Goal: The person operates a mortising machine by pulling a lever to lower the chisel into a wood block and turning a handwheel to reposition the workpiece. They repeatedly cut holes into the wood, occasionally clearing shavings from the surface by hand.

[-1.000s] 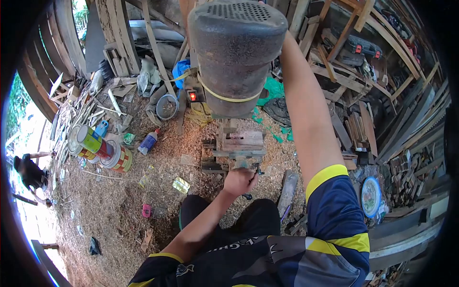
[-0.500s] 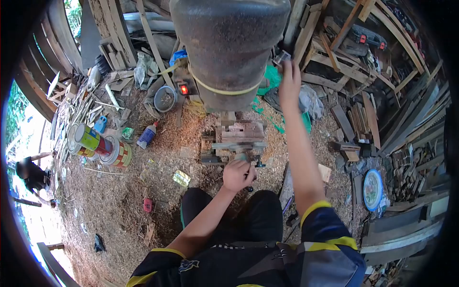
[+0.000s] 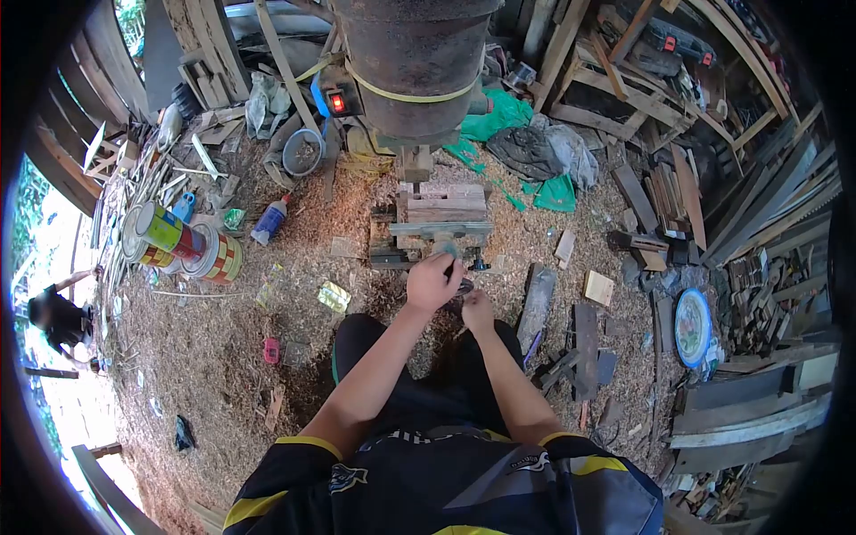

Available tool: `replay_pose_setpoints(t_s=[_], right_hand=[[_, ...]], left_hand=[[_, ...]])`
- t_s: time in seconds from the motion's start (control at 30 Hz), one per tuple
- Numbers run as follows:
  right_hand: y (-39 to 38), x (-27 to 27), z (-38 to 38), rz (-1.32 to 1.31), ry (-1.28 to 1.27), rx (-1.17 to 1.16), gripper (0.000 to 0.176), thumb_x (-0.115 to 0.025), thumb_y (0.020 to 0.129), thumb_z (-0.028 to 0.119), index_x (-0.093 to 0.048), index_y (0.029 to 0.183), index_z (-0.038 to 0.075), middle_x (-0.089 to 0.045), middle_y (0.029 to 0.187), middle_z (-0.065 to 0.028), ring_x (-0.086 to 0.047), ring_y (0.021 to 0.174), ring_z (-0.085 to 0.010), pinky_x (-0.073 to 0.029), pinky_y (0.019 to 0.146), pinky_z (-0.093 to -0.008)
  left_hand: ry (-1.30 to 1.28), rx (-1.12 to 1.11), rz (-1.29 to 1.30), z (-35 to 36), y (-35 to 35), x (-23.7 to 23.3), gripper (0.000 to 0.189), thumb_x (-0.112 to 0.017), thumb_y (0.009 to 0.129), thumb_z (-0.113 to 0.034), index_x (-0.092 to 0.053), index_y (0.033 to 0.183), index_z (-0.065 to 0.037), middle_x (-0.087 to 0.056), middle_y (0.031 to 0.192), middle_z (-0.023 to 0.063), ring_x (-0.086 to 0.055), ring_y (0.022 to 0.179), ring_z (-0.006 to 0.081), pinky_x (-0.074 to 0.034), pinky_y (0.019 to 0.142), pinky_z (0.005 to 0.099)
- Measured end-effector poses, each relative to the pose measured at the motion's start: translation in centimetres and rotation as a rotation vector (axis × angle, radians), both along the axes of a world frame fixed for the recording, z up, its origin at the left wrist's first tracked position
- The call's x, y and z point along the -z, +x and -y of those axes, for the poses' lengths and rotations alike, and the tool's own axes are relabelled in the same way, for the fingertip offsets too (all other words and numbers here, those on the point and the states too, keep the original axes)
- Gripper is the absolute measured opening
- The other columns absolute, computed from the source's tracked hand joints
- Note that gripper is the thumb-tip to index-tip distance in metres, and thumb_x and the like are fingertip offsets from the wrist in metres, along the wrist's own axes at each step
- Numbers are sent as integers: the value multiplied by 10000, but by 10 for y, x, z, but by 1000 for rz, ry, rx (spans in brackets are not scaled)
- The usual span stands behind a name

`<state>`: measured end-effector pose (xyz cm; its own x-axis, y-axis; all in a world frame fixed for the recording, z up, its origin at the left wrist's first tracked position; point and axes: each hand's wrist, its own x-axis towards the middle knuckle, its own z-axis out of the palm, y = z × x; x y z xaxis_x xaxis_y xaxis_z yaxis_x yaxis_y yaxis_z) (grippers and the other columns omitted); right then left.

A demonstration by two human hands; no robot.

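Note:
A tall dark machine head [image 3: 415,62] with a lit red switch [image 3: 337,102] stands over a small table of stacked wooden blocks [image 3: 441,214]. My left hand [image 3: 431,282] is curled in a fist just in front of that table, closed on a small dark piece [image 3: 462,288]. My right hand [image 3: 478,312] lies right below it with its fingertips at the same piece; its grip is hidden. A black knob [image 3: 481,265] sticks out beside the hands. My knees in black trousers are under both hands.
Sawdust covers the ground. Paint cans [image 3: 183,250] and a blue-capped bottle [image 3: 270,220] lie to the left, a metal bowl [image 3: 303,152] behind them. Wood offcuts [image 3: 588,334] and stacked boards [image 3: 678,196] fill the right, by a round plate [image 3: 691,325]. A person [image 3: 58,321] crouches far left.
My right arm has come down from the top of the machine head to just below my left hand. The left fist stayed in front of the wooden table.

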<state>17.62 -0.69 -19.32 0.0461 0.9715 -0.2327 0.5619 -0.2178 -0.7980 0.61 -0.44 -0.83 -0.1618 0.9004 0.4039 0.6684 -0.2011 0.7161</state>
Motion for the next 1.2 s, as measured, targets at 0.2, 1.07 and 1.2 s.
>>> replay_pose_setpoints(t_s=[0.2,1.07,1.2], right_hand=[[-21,26,-1,582,-78,-644,448,-526,1014,424,-672,1241,67,-718,1151,-240,-688,1059,-433,-539,971,-553],[-16,-32,-13,469,-304,-698,787,-349,1036,692,-751,1123,22,-755,1053,-233,-719,1065,-395,-549,965,-496],[-22,-47,-10,616,-290,-731,779,-341,1037,692,-759,1139,42,-753,1101,-222,-710,1095,-400,-545,973,-509]], left_hand=[[-47,2,19,0,0,2,272,-640,954,-206,-572,761,-26,-595,733,194,-618,645,414,-489,573,502],[-20,3,-12,1,-9,4,317,-675,934,-195,-568,682,-36,-590,655,182,-618,611,398,-502,563,490],[-5,-13,-31,4,-12,1,308,-671,929,-187,-568,682,-36,-596,658,189,-623,613,402,-506,560,489]])
